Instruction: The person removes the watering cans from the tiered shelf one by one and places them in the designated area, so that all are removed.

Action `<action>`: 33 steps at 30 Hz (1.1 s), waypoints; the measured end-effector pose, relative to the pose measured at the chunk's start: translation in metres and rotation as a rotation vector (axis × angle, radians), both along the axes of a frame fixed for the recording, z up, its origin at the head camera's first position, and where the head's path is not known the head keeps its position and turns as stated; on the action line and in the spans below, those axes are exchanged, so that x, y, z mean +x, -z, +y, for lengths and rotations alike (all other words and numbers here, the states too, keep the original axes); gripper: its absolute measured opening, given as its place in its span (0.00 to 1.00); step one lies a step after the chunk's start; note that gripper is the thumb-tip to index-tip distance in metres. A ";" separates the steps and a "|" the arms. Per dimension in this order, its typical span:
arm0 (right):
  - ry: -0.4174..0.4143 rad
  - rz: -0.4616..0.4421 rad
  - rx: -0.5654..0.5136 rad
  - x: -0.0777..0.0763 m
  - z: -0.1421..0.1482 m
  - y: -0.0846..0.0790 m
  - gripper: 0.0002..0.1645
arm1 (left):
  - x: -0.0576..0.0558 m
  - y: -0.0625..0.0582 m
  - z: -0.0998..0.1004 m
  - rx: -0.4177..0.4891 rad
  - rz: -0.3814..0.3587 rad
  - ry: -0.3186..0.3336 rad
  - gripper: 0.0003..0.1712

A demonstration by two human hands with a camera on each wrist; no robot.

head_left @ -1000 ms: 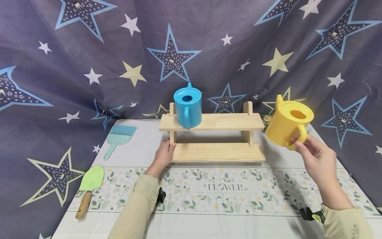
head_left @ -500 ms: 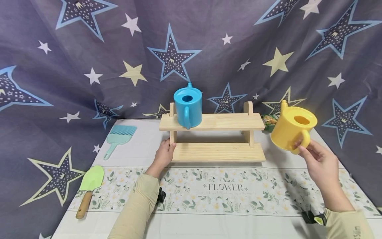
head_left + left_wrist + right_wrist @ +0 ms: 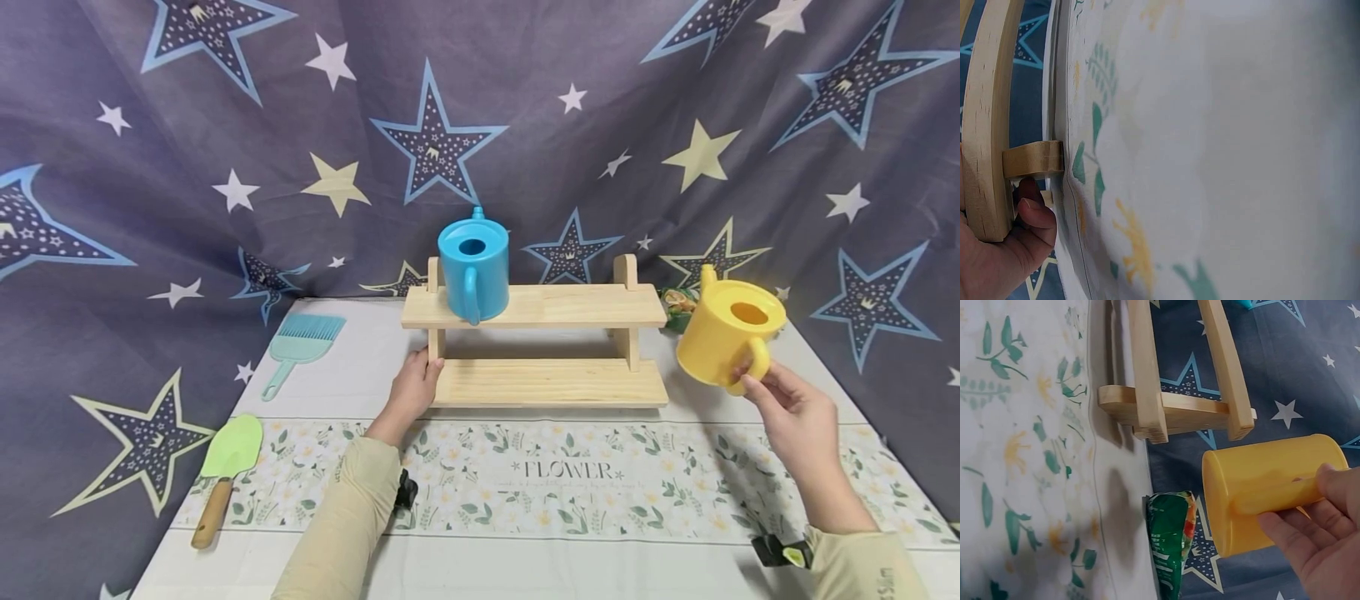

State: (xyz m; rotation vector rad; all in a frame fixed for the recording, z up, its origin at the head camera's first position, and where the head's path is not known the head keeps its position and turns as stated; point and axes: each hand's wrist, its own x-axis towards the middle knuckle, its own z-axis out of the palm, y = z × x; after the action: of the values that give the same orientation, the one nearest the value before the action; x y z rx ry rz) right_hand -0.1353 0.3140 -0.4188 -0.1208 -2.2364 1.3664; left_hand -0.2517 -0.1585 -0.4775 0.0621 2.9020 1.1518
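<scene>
My right hand pinches the handle of a yellow watering can, held up beside the right end of a two-tier wooden shelf. The can leans a little, its spout towards the back. In the right wrist view, thumb and fingers close round the handle of the yellow can. With my left hand I grip the shelf's left end; the left wrist view has the fingers curled round the lower board. A blue watering can stands upright on the top board, left of its middle.
A green packet lies behind the yellow can at the right back. On the left are a light-blue brush with dustpan and a green trowel with a wooden handle. A starry curtain hangs behind the table.
The yellow watering can has come lower in my right hand, moving right and then slightly back left. My left hand, the shelf and the blue can stay put.
</scene>
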 end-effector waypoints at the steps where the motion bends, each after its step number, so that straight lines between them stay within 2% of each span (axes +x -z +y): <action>1: 0.005 -0.002 0.004 -0.001 0.000 0.001 0.21 | 0.000 0.000 0.000 0.002 0.000 -0.002 0.28; 13: 0.026 -0.012 0.019 -0.006 0.000 0.022 0.21 | 0.000 0.001 0.001 0.000 0.013 -0.008 0.28; 15: 0.019 0.000 -0.001 -0.010 0.005 0.034 0.21 | 0.000 0.000 0.001 0.001 0.013 -0.008 0.28; 21: 0.009 0.012 0.031 -0.033 0.035 0.086 0.24 | 0.000 0.001 -0.001 0.000 0.014 -0.001 0.28; 25: 0.007 -0.024 0.067 -0.039 0.042 0.102 0.29 | 0.000 0.002 -0.001 0.000 0.016 0.001 0.28; 28: 0.026 -0.048 0.094 -0.036 0.037 0.101 0.33 | 0.000 0.002 -0.001 0.001 0.013 -0.001 0.28; 33: 0.036 -0.080 0.081 -0.023 0.014 0.072 0.30 | 0.000 0.001 -0.001 0.003 0.012 -0.008 0.28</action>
State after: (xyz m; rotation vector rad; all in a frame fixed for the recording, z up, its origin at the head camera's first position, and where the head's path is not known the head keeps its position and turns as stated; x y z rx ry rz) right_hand -0.1580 0.3280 -0.4904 -0.1892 -2.3407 1.2707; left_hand -0.2518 -0.1592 -0.4788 0.0577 2.9131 1.1613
